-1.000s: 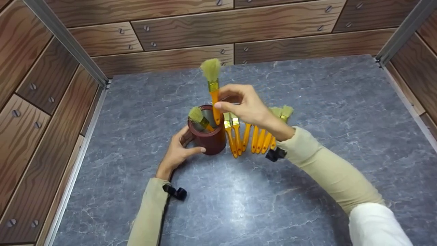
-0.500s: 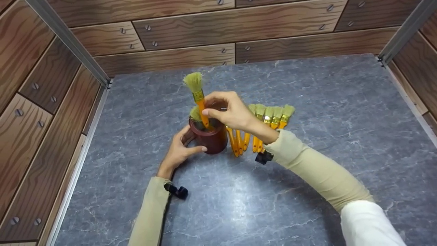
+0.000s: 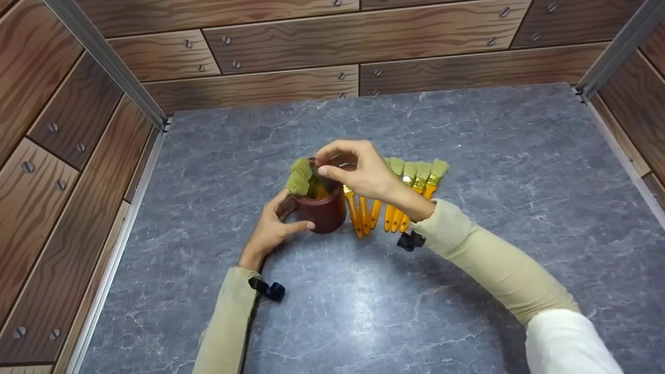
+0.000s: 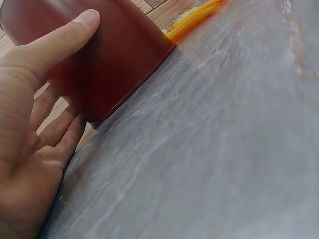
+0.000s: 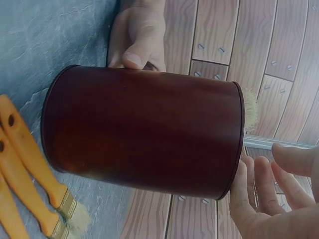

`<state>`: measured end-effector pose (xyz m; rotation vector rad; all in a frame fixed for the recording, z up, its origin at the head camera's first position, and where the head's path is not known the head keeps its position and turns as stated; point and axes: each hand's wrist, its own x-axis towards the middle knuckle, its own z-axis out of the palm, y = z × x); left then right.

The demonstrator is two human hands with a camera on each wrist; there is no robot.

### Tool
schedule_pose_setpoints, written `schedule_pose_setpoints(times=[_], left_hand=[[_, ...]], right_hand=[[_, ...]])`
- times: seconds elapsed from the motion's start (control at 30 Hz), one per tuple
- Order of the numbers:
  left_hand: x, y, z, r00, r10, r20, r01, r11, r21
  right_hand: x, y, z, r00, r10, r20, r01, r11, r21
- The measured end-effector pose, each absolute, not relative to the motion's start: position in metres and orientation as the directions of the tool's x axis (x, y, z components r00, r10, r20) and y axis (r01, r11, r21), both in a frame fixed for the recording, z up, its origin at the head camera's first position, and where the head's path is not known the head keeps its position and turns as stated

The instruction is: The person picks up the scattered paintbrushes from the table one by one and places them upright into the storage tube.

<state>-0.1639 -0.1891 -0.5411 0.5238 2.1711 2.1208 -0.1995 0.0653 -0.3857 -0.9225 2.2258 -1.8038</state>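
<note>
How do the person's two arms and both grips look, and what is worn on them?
The left sleeve and right sleeve are pale khaki; a white upper sleeve shows further up the right arm. A small black device sits near the left wrist, a similar one near the right. Left grip and right grip are gloveless.

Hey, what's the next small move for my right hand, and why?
I'd probably shift your right hand to the orange-handled wooden-looking paintbrushes lying on the gray marbled tabletop and pinch one: that hand looks empty, yellowish bristles already stick out of the dark red cylindrical cup, and your left hand holds the cup's side.
</note>
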Motion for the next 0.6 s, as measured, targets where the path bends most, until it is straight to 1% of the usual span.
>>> schedule_pose_setpoints(times=[0.37, 0.6], left_hand=[[-0.163, -0.189, -0.54, -0.948, 0.265, 0.177, 0.187, 0.012, 0.982], [-0.162, -0.189, -0.54, -0.949, 0.268, 0.169, 0.179, 0.015, 0.984]], right_hand=[[-0.194, 0.093, -0.388, -0.825, -0.514, 0.233, -0.352, 0.144, -0.925], [-0.192, 0.121, -0.394, -0.861, -0.464, 0.206, -0.354, 0.258, -0.899]])
